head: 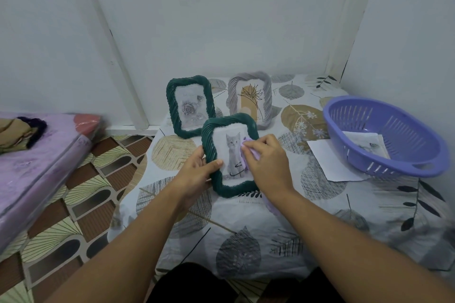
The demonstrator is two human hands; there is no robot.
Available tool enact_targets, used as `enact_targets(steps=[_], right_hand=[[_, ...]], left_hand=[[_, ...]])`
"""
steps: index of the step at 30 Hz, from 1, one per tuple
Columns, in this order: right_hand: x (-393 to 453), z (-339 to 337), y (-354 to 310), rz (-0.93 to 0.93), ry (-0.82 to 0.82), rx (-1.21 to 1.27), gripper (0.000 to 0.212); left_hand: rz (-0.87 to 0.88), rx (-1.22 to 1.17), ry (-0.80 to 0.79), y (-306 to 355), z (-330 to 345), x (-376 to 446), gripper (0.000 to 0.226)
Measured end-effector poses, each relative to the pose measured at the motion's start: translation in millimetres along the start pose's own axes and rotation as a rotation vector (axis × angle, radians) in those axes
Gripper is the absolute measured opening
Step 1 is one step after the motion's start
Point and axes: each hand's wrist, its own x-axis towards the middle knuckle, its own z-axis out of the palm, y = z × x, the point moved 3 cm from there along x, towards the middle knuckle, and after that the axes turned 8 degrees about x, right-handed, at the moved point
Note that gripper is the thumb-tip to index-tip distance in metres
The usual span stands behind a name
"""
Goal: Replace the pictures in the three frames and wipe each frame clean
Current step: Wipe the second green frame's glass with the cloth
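Gripping the cat frame [230,157], left hand [197,172]; right hand [267,163] pinching cloth [248,152]; papers [366,145] in basket [384,135].

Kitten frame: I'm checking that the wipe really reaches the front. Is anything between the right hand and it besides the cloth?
Nothing visible: the right hand presses only the purple cloth on the kitten frame, which the left hand holds.

hands [231,167] wiping kitten frame [230,157], purple cloth [248,152]

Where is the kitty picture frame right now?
In the head view, the green kitten frame is mid-table, in front of the two standing frames; the left hand grips its left edge and the right hand presses a purple cloth on its glass.
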Motion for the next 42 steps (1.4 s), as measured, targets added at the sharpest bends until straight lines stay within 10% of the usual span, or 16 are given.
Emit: enact_targets(steps=[42], right_hand=[[-26,-4,8,-0.028,-0.075,-0.017,0.019]], left_hand=[[-0.001,-0.013,0.018,1,0,-3,0.040]])
